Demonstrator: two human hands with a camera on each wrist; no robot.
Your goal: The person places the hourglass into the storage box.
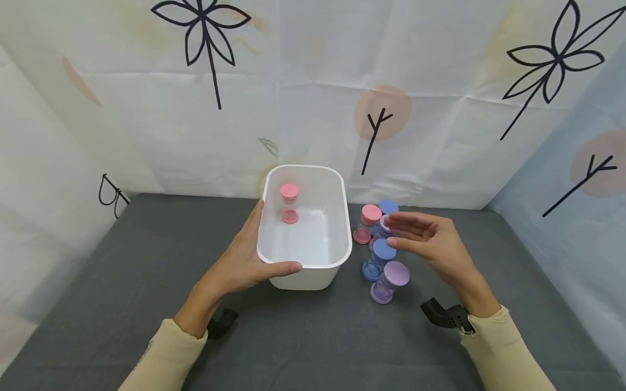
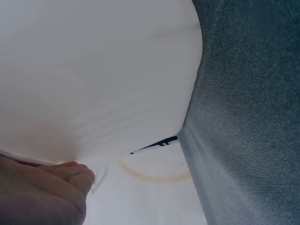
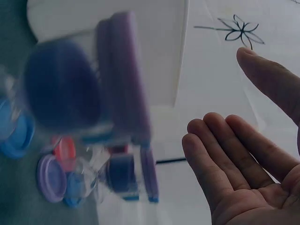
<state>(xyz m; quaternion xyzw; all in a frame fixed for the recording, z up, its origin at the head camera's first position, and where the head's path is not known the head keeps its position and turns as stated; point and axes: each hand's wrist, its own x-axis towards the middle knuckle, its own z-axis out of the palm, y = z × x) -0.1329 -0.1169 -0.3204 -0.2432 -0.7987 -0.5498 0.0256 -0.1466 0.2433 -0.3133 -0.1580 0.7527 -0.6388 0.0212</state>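
My left hand (image 1: 244, 255) holds a white plastic tub (image 1: 305, 279) by its near left corner, fingers along the left side and thumb across the front rim. In the left wrist view, its fingers (image 2: 75, 176) touch the tub's outer wall. Inside the tub, a pink sand timer (image 1: 290, 191) stands upright towards the left. My right hand (image 1: 430, 239) hovers over several sand timers right of the tub, fingers extended, holding nothing. Nearest it are a blue sand timer (image 1: 383, 250) and a purple sand timer (image 1: 396, 273). Its fingertips partly hide another purple timer (image 1: 385, 224).
Behind these stand a second pink timer (image 1: 371, 214) and another blue timer (image 1: 388, 206). A dark grey cloth (image 1: 318, 347) covers the table. Patterned white curtains (image 1: 318, 119) hang at the back and sides, close behind the tub.
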